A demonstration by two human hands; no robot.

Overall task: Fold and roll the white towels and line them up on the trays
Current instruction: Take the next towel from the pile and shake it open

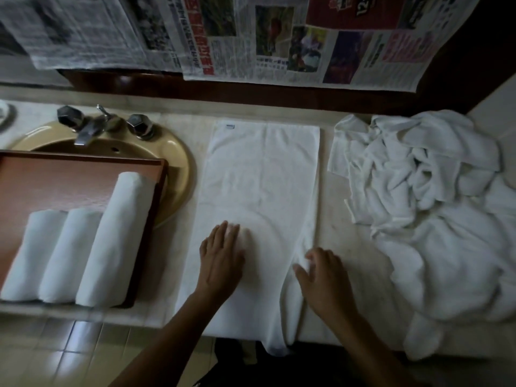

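Note:
A white towel (259,185) lies spread lengthwise on the marble counter, its near end hanging over the front edge. My left hand (220,258) rests flat on its near half, fingers apart. My right hand (321,275) touches the towel's bunched right edge with spread fingers, holding nothing. A brown tray (64,177) sits over the sink at the left and carries three rolled white towels (83,244) side by side along its near end. A heap of loose white towels (424,208) lies at the right.
A beige sink (178,163) with a chrome tap (92,127) lies under the tray's far side. Newspaper sheets (251,37) hang on the wall behind the counter. Tiled floor (55,356) shows below the counter edge.

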